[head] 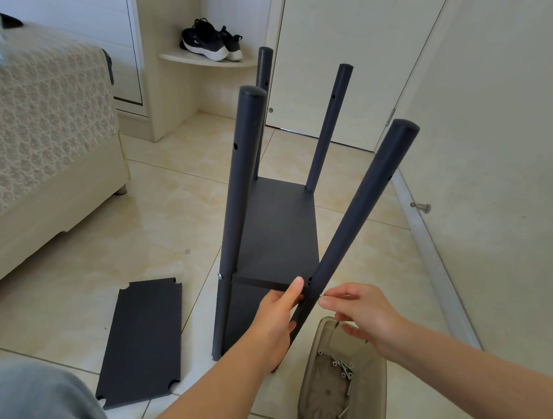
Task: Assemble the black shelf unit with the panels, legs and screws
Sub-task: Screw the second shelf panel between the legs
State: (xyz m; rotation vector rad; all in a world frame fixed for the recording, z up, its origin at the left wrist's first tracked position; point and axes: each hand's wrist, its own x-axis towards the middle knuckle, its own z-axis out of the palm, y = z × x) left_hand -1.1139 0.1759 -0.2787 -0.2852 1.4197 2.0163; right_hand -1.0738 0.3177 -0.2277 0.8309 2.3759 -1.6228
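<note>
Four legs [236, 206] stand on the floor [156, 220] around the mounted panel [276, 235]. At the panel's near corner the left hand [273, 327] curls round the tilted near-right leg [359, 221], thumb against the panel edge. Just right of that leg, the right hand [362, 313] pinches a screw [322, 296] pointing left toward the leg; the likely next move is to insert it horizontally.

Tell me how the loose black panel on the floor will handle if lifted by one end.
The loose panel is probably stiff: it lies dead flat with straight edges. Likely light, since it looks thin. Pushed, it may slide easily on the glossy tiles.
</note>
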